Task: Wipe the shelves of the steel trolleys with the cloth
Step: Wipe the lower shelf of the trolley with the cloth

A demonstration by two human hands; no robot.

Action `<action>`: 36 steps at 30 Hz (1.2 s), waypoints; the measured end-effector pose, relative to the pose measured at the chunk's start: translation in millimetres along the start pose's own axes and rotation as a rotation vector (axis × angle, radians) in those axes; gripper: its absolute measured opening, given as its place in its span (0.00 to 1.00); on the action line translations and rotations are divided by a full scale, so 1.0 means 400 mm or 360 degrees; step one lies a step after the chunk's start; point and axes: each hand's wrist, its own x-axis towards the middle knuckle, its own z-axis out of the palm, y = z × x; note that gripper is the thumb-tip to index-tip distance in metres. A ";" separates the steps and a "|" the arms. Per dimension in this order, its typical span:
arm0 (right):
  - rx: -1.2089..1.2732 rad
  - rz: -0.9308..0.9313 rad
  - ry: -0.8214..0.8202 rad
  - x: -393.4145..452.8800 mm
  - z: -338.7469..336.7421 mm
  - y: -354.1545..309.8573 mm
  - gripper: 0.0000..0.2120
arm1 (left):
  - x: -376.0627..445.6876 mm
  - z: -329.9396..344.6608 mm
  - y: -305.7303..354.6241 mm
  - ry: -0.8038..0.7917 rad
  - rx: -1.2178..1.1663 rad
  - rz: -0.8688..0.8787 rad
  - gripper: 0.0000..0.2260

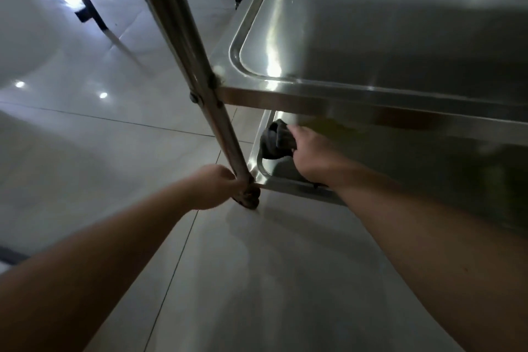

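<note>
Right hand (310, 151) presses dark cloth (275, 140) on bottom shelf (281, 173); left hand (220, 186) grips trolley leg (225, 128).

Cloth (276, 140) dark grey, plain. Trolley shelves (371, 37) and post (183, 46) silver steel, shiny. Floor (114, 151) pale grey tiles, thin dark grout lines. Frame legs (88, 6) beyond black.

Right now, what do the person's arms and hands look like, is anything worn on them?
Both forearms are bare right up to the picture's edge: no sleeves, gloves, watch or bands show. The left hand and right hand carry no visible rings, though most fingers are hidden from this view.
</note>
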 end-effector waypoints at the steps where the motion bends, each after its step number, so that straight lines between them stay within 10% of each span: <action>1: -0.0020 -0.0025 0.0058 0.012 0.028 -0.006 0.30 | 0.009 -0.007 -0.011 0.0057 -0.0119 0.0001 0.17; 11: -0.0249 -0.0261 0.0099 0.002 0.273 0.022 0.35 | 0.087 0.069 0.054 0.0816 -0.1663 0.0504 0.02; 18: -0.0350 0.0499 0.0736 -0.106 0.099 0.381 0.28 | 0.120 0.083 0.043 0.0909 -0.1643 0.0604 0.09; 24: -0.0135 0.1207 0.0755 0.002 -0.100 0.537 0.29 | 0.130 0.092 0.055 0.0953 -0.1700 0.0654 0.07; 32: -0.0354 -0.0010 0.0179 0.211 0.240 -0.041 0.28 | 0.126 0.088 0.060 0.0945 -0.1650 0.0677 0.05; 36: -0.0263 -0.0285 0.0053 0.184 0.246 -0.035 0.27 | 0.133 0.091 0.049 0.0921 -0.1640 0.0713 0.06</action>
